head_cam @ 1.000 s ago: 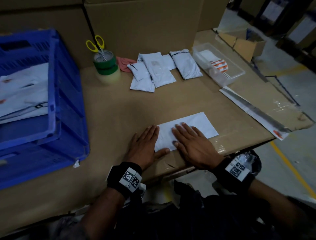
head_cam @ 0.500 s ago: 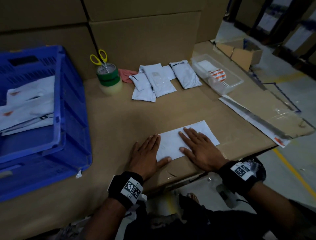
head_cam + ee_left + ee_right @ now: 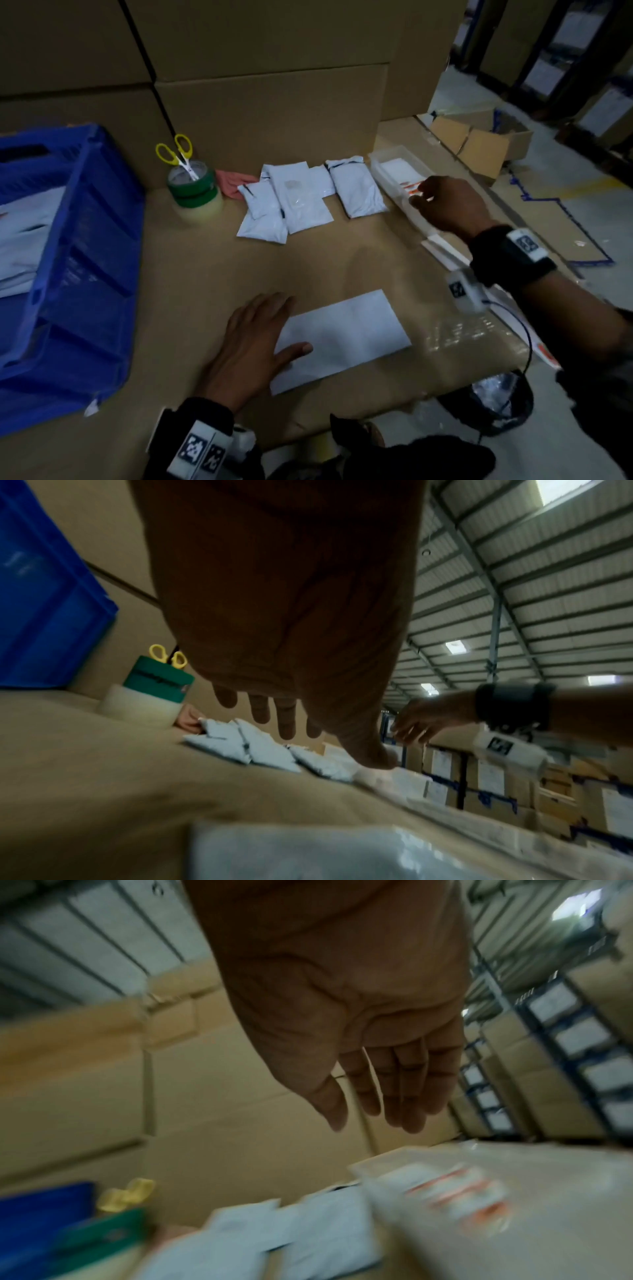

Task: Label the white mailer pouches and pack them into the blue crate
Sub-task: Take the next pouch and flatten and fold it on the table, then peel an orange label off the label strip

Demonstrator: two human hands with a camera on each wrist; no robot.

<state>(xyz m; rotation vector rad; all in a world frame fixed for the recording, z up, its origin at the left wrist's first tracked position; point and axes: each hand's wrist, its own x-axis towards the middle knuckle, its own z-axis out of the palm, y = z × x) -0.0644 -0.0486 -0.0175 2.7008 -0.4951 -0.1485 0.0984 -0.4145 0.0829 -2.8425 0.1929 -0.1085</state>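
Right hand [image 3: 445, 202] left pouch [image 3: 339, 339], now over label tray [image 3: 387, 164].

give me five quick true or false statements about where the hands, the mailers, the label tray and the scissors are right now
1. The left hand lies flat, its thumb on the flat white mailer at the near edge of the table. True.
2. The right hand presses on that same mailer. False: it is up over the clear tray of labels at the far right.
3. The right hand grips a label. False: in the right wrist view its fingers are straight and hold nothing.
4. The yellow scissors stand in the stacked tape rolls. True.
5. The blue crate holds nothing. False: white mailers lie inside it.
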